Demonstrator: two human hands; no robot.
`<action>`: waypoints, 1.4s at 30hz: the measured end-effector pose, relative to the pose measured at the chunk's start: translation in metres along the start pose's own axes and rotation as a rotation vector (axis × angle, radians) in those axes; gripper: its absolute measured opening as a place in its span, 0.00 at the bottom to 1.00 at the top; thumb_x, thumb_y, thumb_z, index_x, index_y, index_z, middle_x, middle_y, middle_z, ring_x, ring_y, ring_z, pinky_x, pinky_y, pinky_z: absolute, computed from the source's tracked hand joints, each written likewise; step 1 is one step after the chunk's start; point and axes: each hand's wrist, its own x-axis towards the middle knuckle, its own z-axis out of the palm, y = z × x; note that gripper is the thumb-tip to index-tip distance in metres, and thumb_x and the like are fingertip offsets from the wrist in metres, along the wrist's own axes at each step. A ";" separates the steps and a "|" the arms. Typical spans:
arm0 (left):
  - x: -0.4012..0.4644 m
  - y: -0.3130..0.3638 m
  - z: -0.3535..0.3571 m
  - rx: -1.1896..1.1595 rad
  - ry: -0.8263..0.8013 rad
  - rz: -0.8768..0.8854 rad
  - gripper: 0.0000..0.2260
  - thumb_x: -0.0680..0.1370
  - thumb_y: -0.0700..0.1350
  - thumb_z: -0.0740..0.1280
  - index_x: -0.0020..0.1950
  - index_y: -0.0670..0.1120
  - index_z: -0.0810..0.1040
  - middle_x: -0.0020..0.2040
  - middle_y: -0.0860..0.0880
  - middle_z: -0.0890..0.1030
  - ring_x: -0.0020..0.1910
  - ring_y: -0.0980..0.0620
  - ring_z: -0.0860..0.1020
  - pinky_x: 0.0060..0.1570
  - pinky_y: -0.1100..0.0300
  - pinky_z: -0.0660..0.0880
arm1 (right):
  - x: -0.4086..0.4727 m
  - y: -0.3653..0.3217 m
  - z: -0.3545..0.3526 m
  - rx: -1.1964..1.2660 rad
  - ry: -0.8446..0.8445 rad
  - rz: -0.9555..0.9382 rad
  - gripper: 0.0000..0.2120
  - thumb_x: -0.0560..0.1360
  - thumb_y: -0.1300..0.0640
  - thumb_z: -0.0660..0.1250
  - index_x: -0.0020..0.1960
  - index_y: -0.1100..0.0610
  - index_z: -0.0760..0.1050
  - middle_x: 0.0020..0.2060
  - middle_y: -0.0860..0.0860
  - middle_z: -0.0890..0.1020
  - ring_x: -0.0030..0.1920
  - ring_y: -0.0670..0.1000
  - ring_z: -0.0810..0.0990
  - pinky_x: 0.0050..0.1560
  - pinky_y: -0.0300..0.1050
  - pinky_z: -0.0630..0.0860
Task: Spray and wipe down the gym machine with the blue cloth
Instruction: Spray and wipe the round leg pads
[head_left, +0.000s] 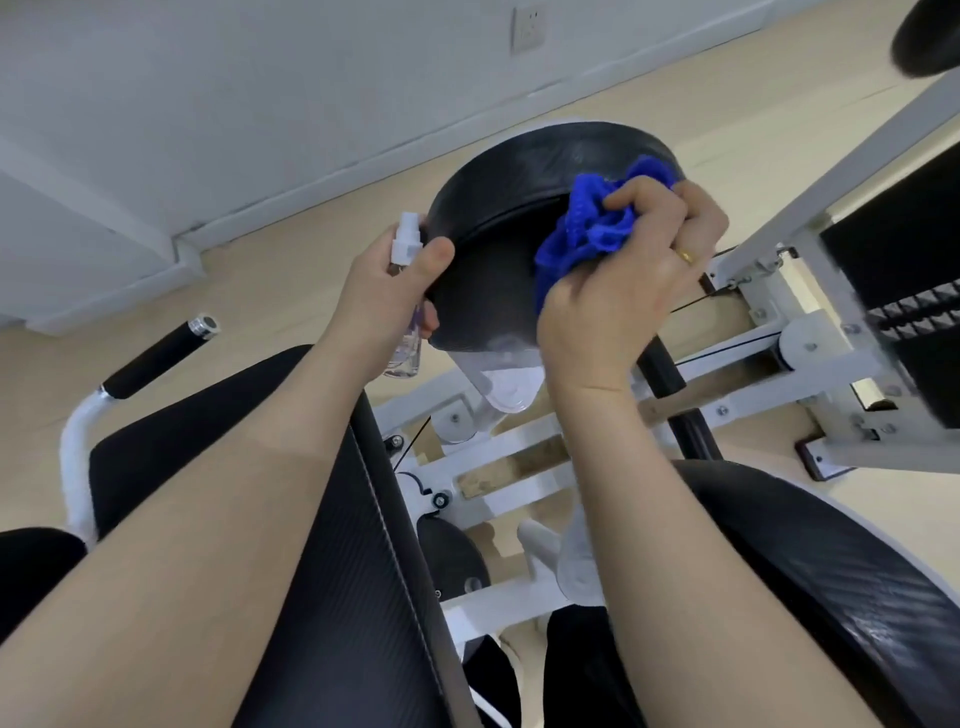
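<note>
Gripping cloth (587, 234) on pad (498, 218), right hand (623, 291) (left hand (384, 296) holds bottle (405, 332)).

Bright, even indoor light with soft shadows; wide-angle bending warps the edges, and the weight stack (904, 312) at right is motion-blurred.

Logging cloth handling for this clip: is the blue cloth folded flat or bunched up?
Bunched up. The blue cloth is a crumpled wad gripped in the right hand, pressed against the round black pad.
</note>
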 end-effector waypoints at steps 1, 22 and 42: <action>0.000 0.000 0.000 -0.003 0.008 -0.004 0.05 0.79 0.48 0.61 0.43 0.52 0.70 0.31 0.48 0.72 0.21 0.55 0.71 0.24 0.63 0.69 | -0.008 -0.007 0.012 0.025 0.045 0.044 0.12 0.65 0.66 0.60 0.47 0.59 0.74 0.49 0.59 0.72 0.44 0.58 0.71 0.46 0.49 0.70; -0.029 -0.022 -0.003 0.055 0.118 0.086 0.12 0.72 0.44 0.70 0.44 0.56 0.69 0.33 0.48 0.73 0.25 0.54 0.73 0.29 0.62 0.74 | -0.032 0.088 0.047 0.159 -0.084 1.279 0.07 0.77 0.50 0.59 0.42 0.53 0.69 0.41 0.47 0.73 0.40 0.48 0.71 0.42 0.39 0.69; -0.030 -0.026 0.001 0.047 0.145 0.054 0.13 0.72 0.40 0.70 0.52 0.49 0.71 0.37 0.48 0.74 0.27 0.53 0.73 0.28 0.65 0.72 | -0.026 0.024 0.040 0.527 0.205 0.851 0.16 0.75 0.68 0.57 0.50 0.46 0.67 0.43 0.43 0.76 0.41 0.37 0.77 0.41 0.28 0.72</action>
